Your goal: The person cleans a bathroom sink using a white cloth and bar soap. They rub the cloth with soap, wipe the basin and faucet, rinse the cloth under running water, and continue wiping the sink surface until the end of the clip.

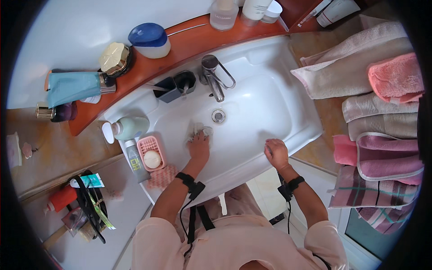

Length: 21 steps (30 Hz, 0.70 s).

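Observation:
My left hand [198,148] presses a thin, whitish wet cloth [205,130] against the left side of the white washbasin [252,135], fingers bent over it. Over the basin's front right edge is my right hand [276,154], its fingers curled in, with nothing visible in them. A chrome faucet [215,78] stands at the back of the basin, above the round drain [218,116]. Left of my left hand, a pink soap dish [143,146] holds a round white soap bar [152,159].
A pale green pump bottle [131,128], a grey tube [136,159] and a pink checked cloth [163,177] lie on the left rim. A dark toothbrush holder [166,92] stands behind. Cosmetics line the red-brown shelf [193,38]. Towels [382,157] hang at right.

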Available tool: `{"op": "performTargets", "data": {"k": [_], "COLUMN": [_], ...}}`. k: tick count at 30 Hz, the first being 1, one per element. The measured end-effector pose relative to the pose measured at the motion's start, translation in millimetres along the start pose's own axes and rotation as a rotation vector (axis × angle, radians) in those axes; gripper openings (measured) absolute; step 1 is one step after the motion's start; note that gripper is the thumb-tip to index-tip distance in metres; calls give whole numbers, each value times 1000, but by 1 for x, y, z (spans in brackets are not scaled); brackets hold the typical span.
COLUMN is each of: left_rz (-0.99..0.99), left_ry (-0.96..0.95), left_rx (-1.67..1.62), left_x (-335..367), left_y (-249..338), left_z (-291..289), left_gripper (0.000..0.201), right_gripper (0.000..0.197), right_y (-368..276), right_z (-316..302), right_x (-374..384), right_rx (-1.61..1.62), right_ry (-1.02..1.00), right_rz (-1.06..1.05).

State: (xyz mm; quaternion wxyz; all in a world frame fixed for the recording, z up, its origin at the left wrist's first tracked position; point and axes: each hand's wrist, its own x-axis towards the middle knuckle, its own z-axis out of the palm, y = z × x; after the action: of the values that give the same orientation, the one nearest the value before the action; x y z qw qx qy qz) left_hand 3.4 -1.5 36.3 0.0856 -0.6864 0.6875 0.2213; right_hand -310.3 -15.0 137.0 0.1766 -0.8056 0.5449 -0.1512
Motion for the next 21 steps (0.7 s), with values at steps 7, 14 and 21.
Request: {"op": "performTargets", "data": {"k": [7,14,21], "left_rz": [-10,261,13], "left_ry": [176,-40,151], "left_rx": [-59,45,-150], "left_x": [65,13,41], "left_y": [43,5,-18], "left_z": [11,4,-14], "left_gripper": [42,41,51], "right_gripper": [12,9,11], "right_y": [2,1,2], "right_z": [3,4,4], "right_x": [-1,-2,-3], "right_rx": [-8,-6,-11], "right_ry": [29,35,38], "right_rz": [-7,-16,-19]}}
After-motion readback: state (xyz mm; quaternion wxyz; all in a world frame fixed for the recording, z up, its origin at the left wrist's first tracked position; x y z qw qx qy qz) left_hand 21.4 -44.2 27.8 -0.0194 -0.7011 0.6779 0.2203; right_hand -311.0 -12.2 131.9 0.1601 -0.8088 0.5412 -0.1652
